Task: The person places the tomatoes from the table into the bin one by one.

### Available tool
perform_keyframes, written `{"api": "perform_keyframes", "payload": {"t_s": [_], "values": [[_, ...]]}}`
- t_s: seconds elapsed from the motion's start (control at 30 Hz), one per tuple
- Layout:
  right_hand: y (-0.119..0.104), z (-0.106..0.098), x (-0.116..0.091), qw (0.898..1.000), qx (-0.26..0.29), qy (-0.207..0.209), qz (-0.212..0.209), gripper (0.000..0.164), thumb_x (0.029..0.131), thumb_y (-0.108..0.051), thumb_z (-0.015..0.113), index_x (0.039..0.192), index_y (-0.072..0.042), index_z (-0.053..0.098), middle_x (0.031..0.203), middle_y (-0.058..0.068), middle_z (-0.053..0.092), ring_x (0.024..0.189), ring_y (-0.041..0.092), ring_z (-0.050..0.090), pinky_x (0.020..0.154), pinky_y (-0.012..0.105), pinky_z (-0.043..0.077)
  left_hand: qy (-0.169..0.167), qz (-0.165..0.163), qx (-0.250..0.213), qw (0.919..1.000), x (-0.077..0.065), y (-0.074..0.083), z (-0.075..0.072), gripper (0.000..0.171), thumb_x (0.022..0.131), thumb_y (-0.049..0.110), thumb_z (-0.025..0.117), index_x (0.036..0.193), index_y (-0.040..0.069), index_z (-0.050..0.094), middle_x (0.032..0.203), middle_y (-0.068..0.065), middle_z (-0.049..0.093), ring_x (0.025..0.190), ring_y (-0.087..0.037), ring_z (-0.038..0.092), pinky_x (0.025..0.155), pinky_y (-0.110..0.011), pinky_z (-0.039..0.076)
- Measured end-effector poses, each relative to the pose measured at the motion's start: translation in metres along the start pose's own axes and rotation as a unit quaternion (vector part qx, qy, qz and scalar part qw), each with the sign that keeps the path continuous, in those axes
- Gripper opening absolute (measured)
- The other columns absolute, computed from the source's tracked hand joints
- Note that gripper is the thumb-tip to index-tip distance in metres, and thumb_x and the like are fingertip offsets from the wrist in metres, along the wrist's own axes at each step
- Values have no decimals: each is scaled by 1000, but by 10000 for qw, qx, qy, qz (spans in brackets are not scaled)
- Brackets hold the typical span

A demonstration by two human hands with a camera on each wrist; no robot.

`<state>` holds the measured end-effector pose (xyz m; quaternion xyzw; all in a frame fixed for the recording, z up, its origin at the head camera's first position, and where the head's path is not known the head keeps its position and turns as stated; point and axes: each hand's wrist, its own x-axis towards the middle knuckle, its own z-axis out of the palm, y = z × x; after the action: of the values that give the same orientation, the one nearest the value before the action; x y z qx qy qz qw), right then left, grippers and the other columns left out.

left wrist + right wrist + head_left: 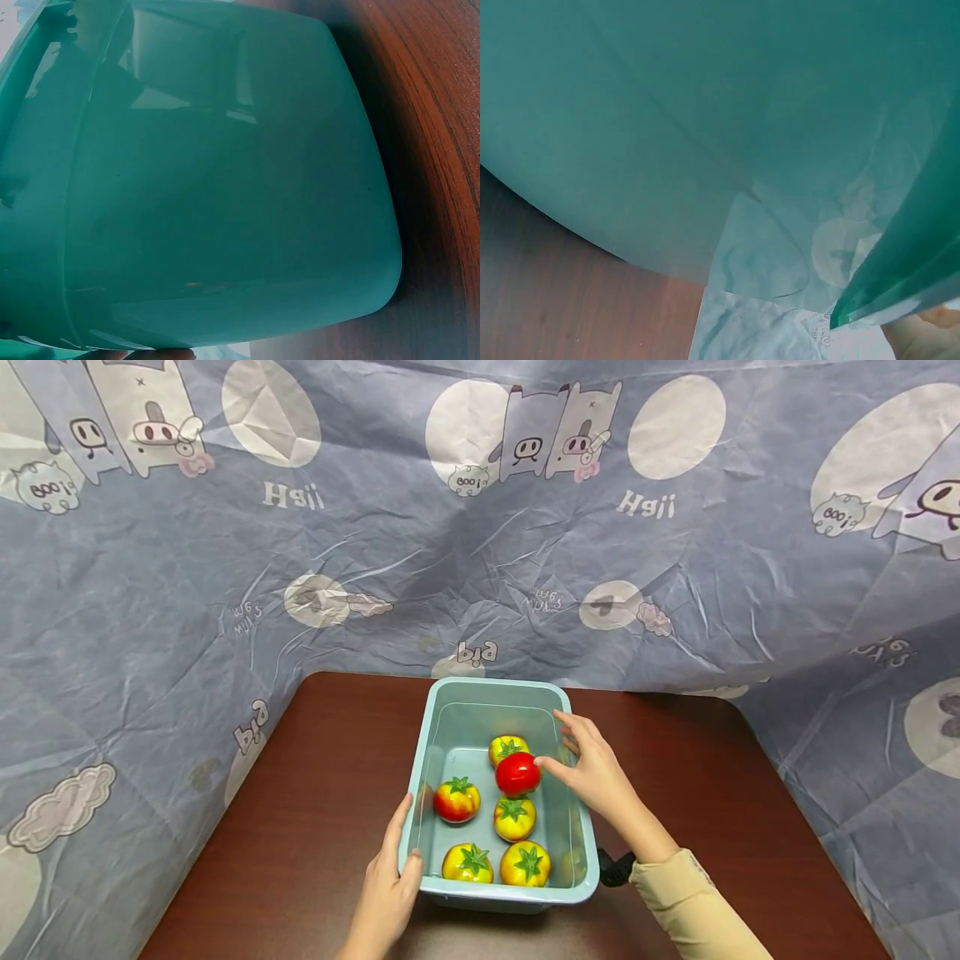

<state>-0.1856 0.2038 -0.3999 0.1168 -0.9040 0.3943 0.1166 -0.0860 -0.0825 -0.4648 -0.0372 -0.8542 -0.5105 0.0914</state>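
Observation:
A light blue-green plastic basin (431, 718) sits on the table, holding several toy tomatoes, yellow to red with green star-shaped tops. One red tomato (517, 774) overlaps the yellow-and-red tomato (514, 819) and another tomato (506, 747) behind it. Over the basin's right side, my right hand (592, 767) has its fingers spread, the thumb tip right at the red tomato's edge. My left hand (389, 877) holds the left wall near the front corner, thumb over the rim and fingers along the outside. Close up, the basin's outer wall (225, 187) fills the left wrist view.
The dark red-brown table (322, 760) extends on both sides of the basin. A grey-blue cloth (390, 543) printed with cartoon pigs hangs behind the table and along its sides. Something black (617, 868) shows beside the right wrist, near the basin's front right corner.

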Motion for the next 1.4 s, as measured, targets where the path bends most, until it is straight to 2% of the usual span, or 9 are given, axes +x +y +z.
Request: {"api": "perform_keyframes", "payload": {"t_s": [0.3, 0.53, 0.67, 1.0, 1.2, 1.4], "values": [[4, 1, -6, 9998, -32, 79, -159, 66, 84, -13, 77, 142, -3, 47, 134, 20, 50, 124, 39, 57, 100, 42, 46, 51, 56, 83, 9999, 0, 1, 2, 77, 87, 0, 53, 154, 31, 31, 149, -6, 50, 124, -20, 57, 101, -51, 47], [4, 0, -9, 9966, 252, 614, -484, 54, 85, -8, 74, 136, -5, 55, 131, 15, 55, 122, 33, 57, 99, 41, 48, 92, 105, 92, 9999, -1, 2, 2, 75, 88, 0, 53, 154, 29, 32, 149, -6, 49, 125, -21, 57, 101, -51, 47], [4, -1, -12, 9950, 343, 775, -536, 50, 86, -6, 73, 134, -3, 57, 129, 15, 56, 122, 31, 58, 99, 36, 47, 79, 94, 47, 9999, -1, 1, 2, 74, 90, 1, 53, 155, 31, 31, 150, -6, 49, 125, -22, 56, 101, -51, 46], [4, -4, -21, 9921, 397, 1136, -357, 45, 88, -7, 71, 131, 0, 58, 129, 14, 57, 122, 30, 58, 99, 31, 45, -22, 189, 131, 9997, -3, 1, 0, 66, 97, 9, 52, 156, 29, 29, 153, -6, 45, 132, -27, 52, 103, -54, 43], [-2, -9, -30, 9919, 462, 1168, -170, 45, 89, -8, 70, 132, -1, 58, 129, 14, 57, 123, 29, 57, 100, 29, 44, -90, 260, 156, 9995, -4, 4, -2, 63, 100, 12, 50, 156, 29, 28, 152, -8, 46, 131, -30, 52, 102, -56, 43], [-6, -14, -41, 9910, 345, 1292, 49, 45, 89, -7, 70, 132, -3, 59, 131, 12, 58, 125, 26, 55, 100, 15, 39, -29, 330, 499, 9982, -3, 6, -4, 64, 99, 10, 50, 156, 29, 29, 149, -8, 50, 125, -27, 58, 99, -53, 47]]}}
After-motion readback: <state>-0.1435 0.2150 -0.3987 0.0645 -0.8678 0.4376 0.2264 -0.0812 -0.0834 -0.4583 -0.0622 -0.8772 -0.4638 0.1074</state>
